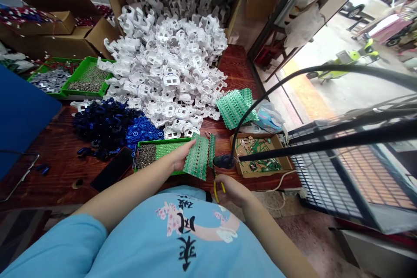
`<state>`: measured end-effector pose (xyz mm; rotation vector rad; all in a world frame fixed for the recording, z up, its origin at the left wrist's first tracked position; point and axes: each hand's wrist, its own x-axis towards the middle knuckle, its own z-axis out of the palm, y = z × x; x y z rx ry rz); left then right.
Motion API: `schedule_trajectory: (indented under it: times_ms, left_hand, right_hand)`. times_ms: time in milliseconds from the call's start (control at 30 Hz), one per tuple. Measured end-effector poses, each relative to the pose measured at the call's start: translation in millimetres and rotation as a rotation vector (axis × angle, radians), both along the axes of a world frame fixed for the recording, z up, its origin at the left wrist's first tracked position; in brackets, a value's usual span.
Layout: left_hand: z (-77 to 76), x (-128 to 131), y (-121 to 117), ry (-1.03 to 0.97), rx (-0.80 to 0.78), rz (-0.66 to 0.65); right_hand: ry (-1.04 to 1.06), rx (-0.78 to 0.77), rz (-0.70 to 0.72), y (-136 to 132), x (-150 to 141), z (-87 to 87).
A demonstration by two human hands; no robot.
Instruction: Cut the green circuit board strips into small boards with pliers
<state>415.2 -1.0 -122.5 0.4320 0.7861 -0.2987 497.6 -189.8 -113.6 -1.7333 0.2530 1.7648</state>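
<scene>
My left hand is closed on the edge of a green circuit board panel, which is tilted above the front of the table. My right hand grips yellow-handled pliers, their dark jaws up against a narrow green board strip at the panel's right side. Whether the strip is still joined to the panel, I cannot tell. Beneath the panel and left hand lies a green tray with small metal parts at its left end.
White plastic housings spill from a big carton. Dark blue parts and bright blue parts lie left. More green panels sit behind a cardboard tray of board scraps. A black lamp arm crosses from the right, its head near the pliers.
</scene>
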Motion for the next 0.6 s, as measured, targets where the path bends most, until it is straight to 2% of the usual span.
schedule_trajectory:
  times_ms: [133,233,333,400,467,533,600]
  left_hand:
    - [-18.5,6,-13,-0.036,-0.082,-0.021]
    - [-28.9,11,-15,-0.103,-0.118,0.046]
    - [-32.9,18,-10,-0.096,-0.086,0.107]
    - [-34.0,21,-6,-0.078,-0.063,0.138]
    - [-35.3,24,-3,-0.084,-0.06,0.173]
    - [-37.1,26,-1,-0.114,-0.075,0.202]
    - [-38.8,28,1,-0.138,-0.087,0.222]
  right_hand:
    - [-0.133,0.006,0.203,8,2,1.7]
    - [-0.403,0.01,0.401,17,4,-0.1]
    - [-0.587,0.004,0.487,22,7,-4.8]
    - [-0.632,0.005,0.497,20,9,-9.4]
    - [-0.638,0.101,0.474,15,11,-15.2]
    - [-0.505,0.237,0.373,9,12,-22.0]
    - [-0.264,0.294,0.217,2,11,-28.9]
